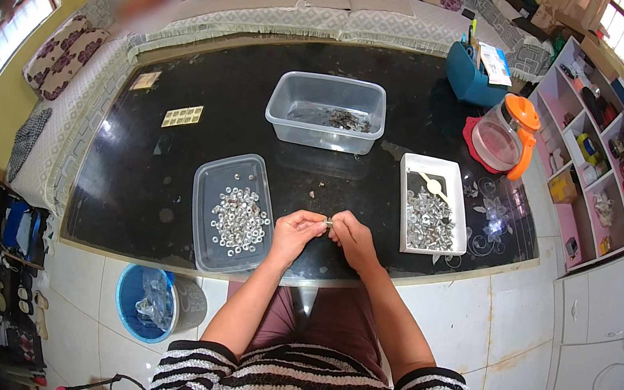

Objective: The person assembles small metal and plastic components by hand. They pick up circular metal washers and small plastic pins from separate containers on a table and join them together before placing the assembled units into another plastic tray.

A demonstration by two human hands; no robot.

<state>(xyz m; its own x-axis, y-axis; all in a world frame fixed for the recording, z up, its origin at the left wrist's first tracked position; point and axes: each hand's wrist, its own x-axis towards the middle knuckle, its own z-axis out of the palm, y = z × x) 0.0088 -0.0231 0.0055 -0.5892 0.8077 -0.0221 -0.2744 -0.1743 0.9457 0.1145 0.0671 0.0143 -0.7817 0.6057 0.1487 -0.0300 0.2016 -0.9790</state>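
Close to the front of the black table, my left hand (296,235) and my right hand (354,242) meet fingertip to fingertip. Between them they pinch a small metal piece (329,222), too small for its exact kind to show. Left of my hands lies a shallow clear plastic tray (206,215) with many silvery ring-shaped nuts (239,220). On the right, a white box (458,197) holds a heap of small shiny metal parts (430,222) and a pale spoon (434,187). Farther back, a deep clear plastic tub (289,129) contains small dark pieces (349,121).
An orange-lidded glass jug (499,138) stands on a red mat at the right, near a teal holder (471,73). A label sheet (182,117) lies on the table's left. Below the edge is a blue-rimmed bin (130,305). Shelves (593,148) line the right; a sofa (307,13) stands behind.
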